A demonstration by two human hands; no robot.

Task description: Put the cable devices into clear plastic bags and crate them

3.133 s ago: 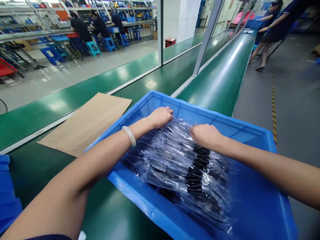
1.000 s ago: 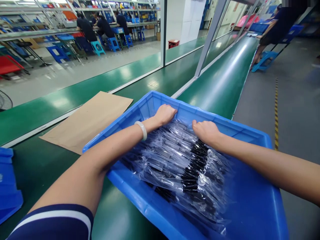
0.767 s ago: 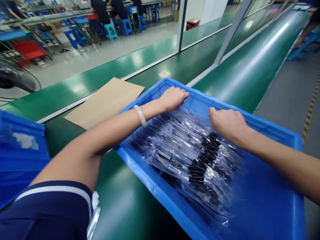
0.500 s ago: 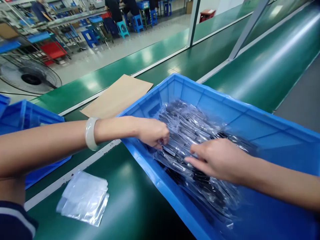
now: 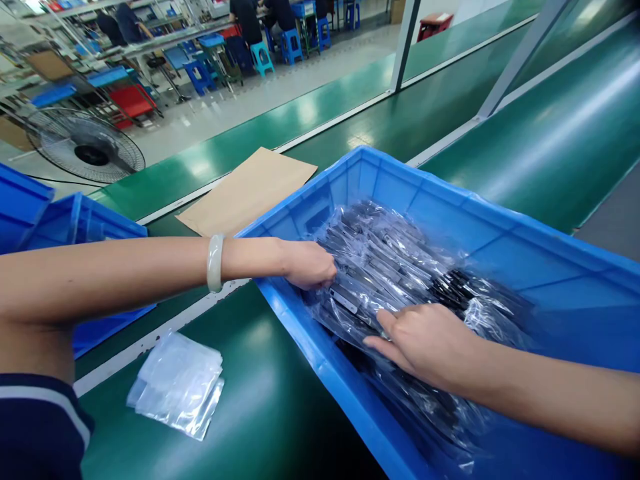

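Observation:
Inside a large blue plastic bin (image 5: pixel 505 213) lie many clear plastic bags (image 5: pixel 385 250) with dark, thin parts in them. My left hand (image 5: pixel 309 264), with a pale bangle (image 5: pixel 215 263) on its wrist, is closed at the left end of a bagged dark part (image 5: pixel 345 300); its fingertips are partly hidden. My right hand (image 5: pixel 425 340) rests over the near bags, thumb and index finger apart, the other fingers curled out of sight beneath it.
Flat clear bags (image 5: pixel 177 383) are stacked on the green conveyor belt (image 5: pixel 260 373) left of the bin. Behind them lies a brown cardboard sheet (image 5: pixel 250 190). More blue bins (image 5: pixel 80 220) stand at left, near a fan (image 5: pixel 93 153). People (image 5: pixel 245 20) sit farther back.
The view has shifted slightly, so the background sits farther right. My right hand has moved a little lower over the bags, uncovering more black parts behind it. My left hand stays at the bag's end.

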